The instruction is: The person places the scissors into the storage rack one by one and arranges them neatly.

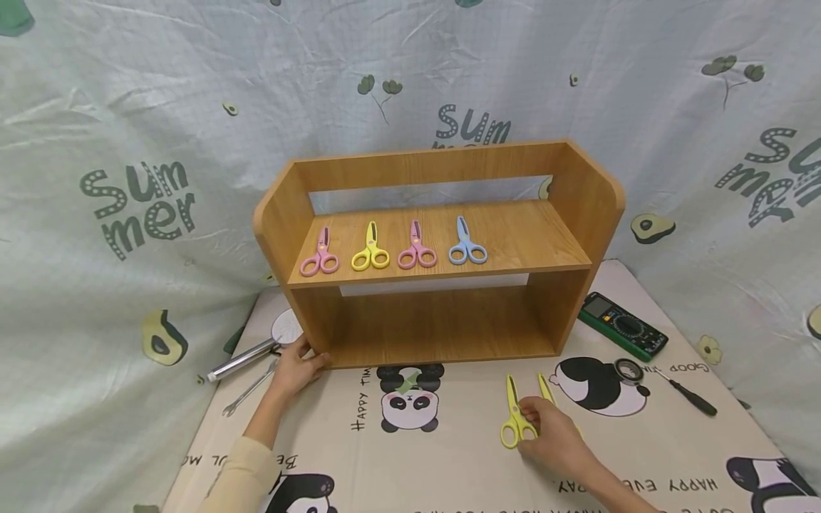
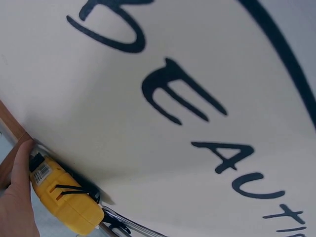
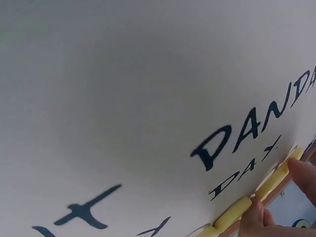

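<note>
On the upper board of a wooden shelf lie two pink scissors, yellow scissors and blue scissors, blades pointing back. My left hand holds the shelf's lower left corner, thumb at the front edge and fingers along the outer side. My right hand pinches the handles of another pair of yellow scissors in front of the shelf. In the right wrist view, thumb and fingers are on the yellow handles. Partly hidden behind that hand are more yellow scissors.
Right of the shelf are a green multimeter, a black tape roll and a screwdriver. Left of it lie a silver cylinder and a wrench. The left wrist view shows a yellow-bodied device beside the left hand.
</note>
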`<action>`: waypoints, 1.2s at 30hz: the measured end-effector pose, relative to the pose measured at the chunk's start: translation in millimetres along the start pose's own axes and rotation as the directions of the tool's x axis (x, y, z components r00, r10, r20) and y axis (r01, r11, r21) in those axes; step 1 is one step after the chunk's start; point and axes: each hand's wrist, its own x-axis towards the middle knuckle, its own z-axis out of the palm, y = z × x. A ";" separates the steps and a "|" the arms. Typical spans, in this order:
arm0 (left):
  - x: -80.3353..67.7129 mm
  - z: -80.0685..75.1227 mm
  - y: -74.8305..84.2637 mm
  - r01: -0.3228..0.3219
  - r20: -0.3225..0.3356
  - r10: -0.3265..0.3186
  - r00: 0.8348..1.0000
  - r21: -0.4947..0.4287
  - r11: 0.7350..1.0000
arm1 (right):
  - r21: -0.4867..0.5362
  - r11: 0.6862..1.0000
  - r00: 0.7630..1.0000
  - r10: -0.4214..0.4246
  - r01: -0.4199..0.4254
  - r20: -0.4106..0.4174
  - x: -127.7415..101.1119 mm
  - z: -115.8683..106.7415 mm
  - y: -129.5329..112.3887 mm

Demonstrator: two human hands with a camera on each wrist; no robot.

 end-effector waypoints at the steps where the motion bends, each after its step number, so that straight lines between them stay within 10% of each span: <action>1: -0.2 0.0 -0.2 -0.001 0.000 0.001 1.000 0.000 1.000 | -0.007 1.000 1.000 0.001 -0.001 -0.002 0.6 0.4 -0.2; 36: 2.7 -0.3 -4.6 0.005 0.004 -0.004 1.000 -0.018 1.000 | 0.035 0.999 0.996 0.003 0.000 -0.090 -1.9 7.2 3.5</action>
